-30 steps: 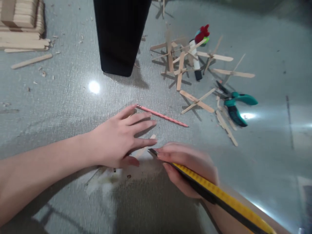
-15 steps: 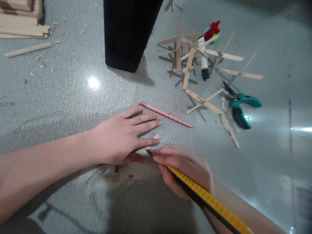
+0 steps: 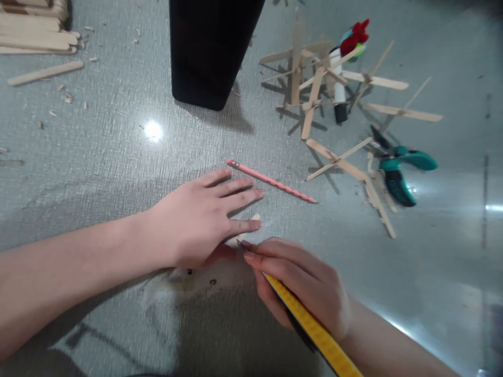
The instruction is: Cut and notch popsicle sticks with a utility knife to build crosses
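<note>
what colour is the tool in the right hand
Yellow with a black edge, best seen in the head view: the tool sits in the right hand.

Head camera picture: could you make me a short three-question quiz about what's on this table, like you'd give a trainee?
1. True or false: the left hand lies flat, pressing down a wooden stick.
2. What does the right hand hold? A) teal pliers B) a yellow and black utility knife C) the pink pencil
3. Which thing lies on the grey table just beyond the left hand's fingertips?

Key
1. True; only the stick's tip shows past the fingers.
2. B, the yellow and black utility knife, its tip beside the stick. The teal pliers lie untouched far to the right.
3. The pink pencil.
</note>
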`<state>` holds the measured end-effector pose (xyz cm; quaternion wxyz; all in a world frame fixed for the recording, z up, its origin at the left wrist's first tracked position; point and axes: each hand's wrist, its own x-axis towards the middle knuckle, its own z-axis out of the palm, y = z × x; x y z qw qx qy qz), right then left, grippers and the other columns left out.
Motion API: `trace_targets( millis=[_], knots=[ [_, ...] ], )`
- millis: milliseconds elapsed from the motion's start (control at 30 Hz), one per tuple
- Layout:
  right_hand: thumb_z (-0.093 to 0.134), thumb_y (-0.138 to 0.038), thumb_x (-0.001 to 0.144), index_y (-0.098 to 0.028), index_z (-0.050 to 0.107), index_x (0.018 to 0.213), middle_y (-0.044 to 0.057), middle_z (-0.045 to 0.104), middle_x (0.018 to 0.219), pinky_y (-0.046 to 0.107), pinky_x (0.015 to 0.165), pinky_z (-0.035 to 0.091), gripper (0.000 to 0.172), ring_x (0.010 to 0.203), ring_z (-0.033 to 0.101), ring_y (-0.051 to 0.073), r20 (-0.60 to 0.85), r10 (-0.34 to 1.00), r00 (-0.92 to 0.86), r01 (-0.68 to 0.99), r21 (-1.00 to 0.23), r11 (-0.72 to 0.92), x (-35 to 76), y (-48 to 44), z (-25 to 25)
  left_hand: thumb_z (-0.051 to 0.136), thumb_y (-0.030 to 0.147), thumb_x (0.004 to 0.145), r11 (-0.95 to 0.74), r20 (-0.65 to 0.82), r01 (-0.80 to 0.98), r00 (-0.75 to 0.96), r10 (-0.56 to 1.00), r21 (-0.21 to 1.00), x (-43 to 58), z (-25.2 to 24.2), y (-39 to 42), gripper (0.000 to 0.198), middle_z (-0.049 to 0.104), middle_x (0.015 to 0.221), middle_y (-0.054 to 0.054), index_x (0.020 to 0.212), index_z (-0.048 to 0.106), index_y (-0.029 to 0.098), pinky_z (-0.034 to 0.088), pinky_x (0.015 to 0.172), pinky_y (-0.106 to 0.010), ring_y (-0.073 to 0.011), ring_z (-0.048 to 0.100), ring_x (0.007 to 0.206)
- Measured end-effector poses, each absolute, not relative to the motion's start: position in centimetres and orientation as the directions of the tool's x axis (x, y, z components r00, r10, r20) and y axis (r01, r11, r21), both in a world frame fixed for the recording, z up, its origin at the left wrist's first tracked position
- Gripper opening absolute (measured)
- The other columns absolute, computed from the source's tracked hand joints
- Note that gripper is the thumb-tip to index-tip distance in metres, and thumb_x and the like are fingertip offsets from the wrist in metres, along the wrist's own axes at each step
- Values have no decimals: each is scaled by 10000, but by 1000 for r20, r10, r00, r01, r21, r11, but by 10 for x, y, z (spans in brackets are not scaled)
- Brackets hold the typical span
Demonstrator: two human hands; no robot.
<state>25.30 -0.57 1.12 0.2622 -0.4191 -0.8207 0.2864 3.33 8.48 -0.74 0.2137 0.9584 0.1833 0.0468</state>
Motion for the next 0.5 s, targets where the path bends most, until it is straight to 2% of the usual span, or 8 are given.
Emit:
trace_targets(
  millis=[67,233,300,400,500],
  knots=[
    [616,-93,870,-229,650,1132,48,738,885,273,669,625,297,770,742,179,175,831,-529,526,-701,482,255,-6,10,688,418,893,-836,7,342,924,382,429,33,-7,84,517,407,1602,-93,1388,600,301,231,1241,-556,-320,359,1499],
    [574,-107,921,-236,657,1078,-3,734,817,214,539,573,220,546,661,101,127,823,-554,482,-757,441,255,-5,10,670,445,913,-823,20,348,917,399,449,33,-7,84,473,434,1588,-76,1362,622,303,233,1244,-545,-309,382,1488],
    [608,-95,890,-236,661,1093,6,746,840,212,556,590,252,576,689,110,159,830,-535,483,-748,455,255,-4,9,667,445,916,-823,22,344,918,396,451,33,-7,84,471,435,1587,-76,1362,623,299,230,1243,-551,-312,379,1489],
    [622,-74,841,-260,661,1134,25,756,896,244,622,625,349,719,747,159,241,846,-476,499,-717,486,254,-4,7,699,449,883,-827,8,342,923,385,446,34,-6,84,526,416,1598,-84,1379,608,300,219,1245,-558,-316,363,1497],
    [595,-34,817,-250,659,1115,39,750,890,241,644,629,373,733,750,156,279,854,-440,508,-707,493,254,-2,6,743,447,839,-829,-12,344,926,377,440,34,-5,84,592,403,1605,-89,1394,595,305,215,1246,-561,-320,347,1505]
  ],
)
